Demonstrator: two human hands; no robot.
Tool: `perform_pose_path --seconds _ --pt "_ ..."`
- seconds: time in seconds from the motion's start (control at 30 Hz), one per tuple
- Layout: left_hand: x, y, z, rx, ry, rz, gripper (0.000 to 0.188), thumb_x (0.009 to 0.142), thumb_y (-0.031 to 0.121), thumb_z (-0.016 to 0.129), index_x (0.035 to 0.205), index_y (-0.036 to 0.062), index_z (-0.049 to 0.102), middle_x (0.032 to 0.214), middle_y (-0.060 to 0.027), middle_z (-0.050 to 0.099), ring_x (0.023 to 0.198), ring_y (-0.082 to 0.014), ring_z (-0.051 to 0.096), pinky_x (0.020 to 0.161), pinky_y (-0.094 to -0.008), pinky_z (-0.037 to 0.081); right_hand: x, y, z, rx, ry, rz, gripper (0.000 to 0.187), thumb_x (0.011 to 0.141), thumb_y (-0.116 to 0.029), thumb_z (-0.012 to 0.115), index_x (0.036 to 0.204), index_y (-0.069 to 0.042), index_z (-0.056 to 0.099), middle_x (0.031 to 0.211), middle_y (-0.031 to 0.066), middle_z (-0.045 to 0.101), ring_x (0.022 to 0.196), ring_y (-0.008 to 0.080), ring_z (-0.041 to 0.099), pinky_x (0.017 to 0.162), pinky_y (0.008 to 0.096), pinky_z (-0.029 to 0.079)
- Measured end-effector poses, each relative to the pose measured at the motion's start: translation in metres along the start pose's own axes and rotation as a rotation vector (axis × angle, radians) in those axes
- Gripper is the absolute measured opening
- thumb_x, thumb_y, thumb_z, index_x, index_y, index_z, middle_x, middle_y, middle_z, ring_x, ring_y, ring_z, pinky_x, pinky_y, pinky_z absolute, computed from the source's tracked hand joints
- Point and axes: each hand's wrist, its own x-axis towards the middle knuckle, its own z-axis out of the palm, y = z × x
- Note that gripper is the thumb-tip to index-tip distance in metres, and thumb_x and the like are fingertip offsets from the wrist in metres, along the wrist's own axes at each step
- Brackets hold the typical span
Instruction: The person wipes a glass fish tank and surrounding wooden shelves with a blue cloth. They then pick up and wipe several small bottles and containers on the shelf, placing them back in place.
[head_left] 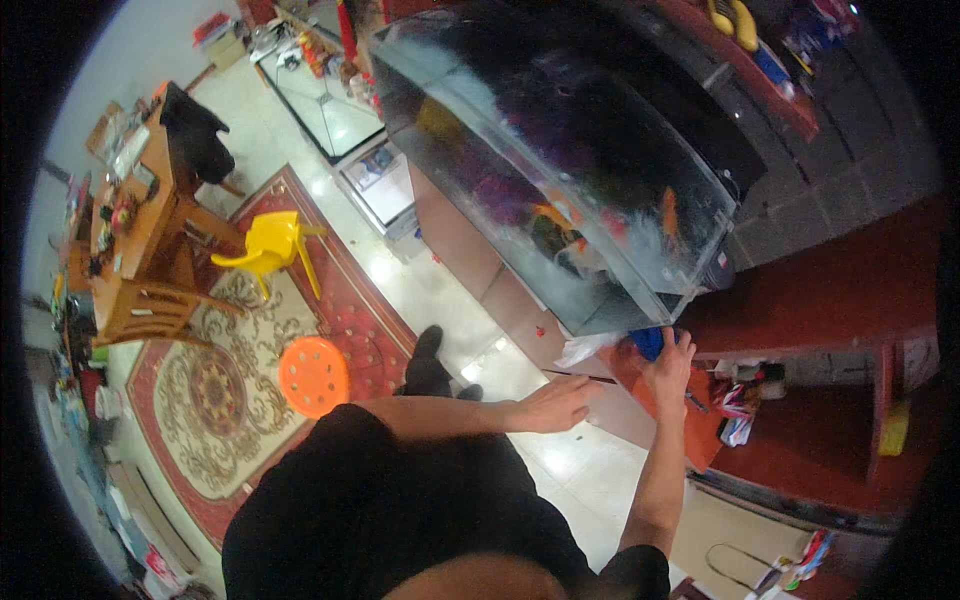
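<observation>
A glass fish tank (612, 300) with orange fish stands on a brown cabinet (520, 310). At the tank's near corner, my right hand (670, 368) is closed around a dark blue item (648, 343), perhaps a cloth; its kind is not clear. Beside that blue item, a crumpled white plastic bag or wrap (585, 348) lies at the foot of the glass. My left hand (556, 404) hovers by the cabinet's front edge, fingers loosely bent and apart, holding nothing that I can see.
Reddish-brown shelving (800, 310) with small packets (738, 415) is on the right. An orange round stool (314, 377) and a yellow plastic chair (268, 245) stand on a patterned rug (215, 400) to the left. A wooden desk (150, 215) is farther left.
</observation>
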Motion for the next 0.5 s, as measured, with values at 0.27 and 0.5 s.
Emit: perform_pose_path --seconds 0.27,0.5 --pt "0.007 -0.002 -0.005 -0.171 0.171 0.07 0.061 0.079 0.021 0.072 0.132 0.0034 0.048 0.127 -0.0209 0.051 0.117 -0.0366 0.053 0.101 -0.044 0.043 -0.063 -0.03 -0.049 0.36 -0.166 0.086 0.075 0.057 -0.022 0.09 0.123 -0.006 0.059 0.12 0.0198 0.056 0.11 0.0374 0.056 0.097 0.0445 0.047" --pt "-0.004 0.002 -0.016 -0.973 -0.207 -0.007 0.052 0.071 0.014 0.081 0.117 0.0049 0.06 0.094 -0.0001 0.066 0.088 -0.0101 0.062 0.081 -0.0294 0.053 -0.069 -0.06 -0.063 0.832 -0.365 0.114 0.067 0.066 -0.008 0.083 0.127 -0.003 0.057 0.124 0.0125 0.059 0.113 0.0248 0.058 0.098 0.0368 0.046"
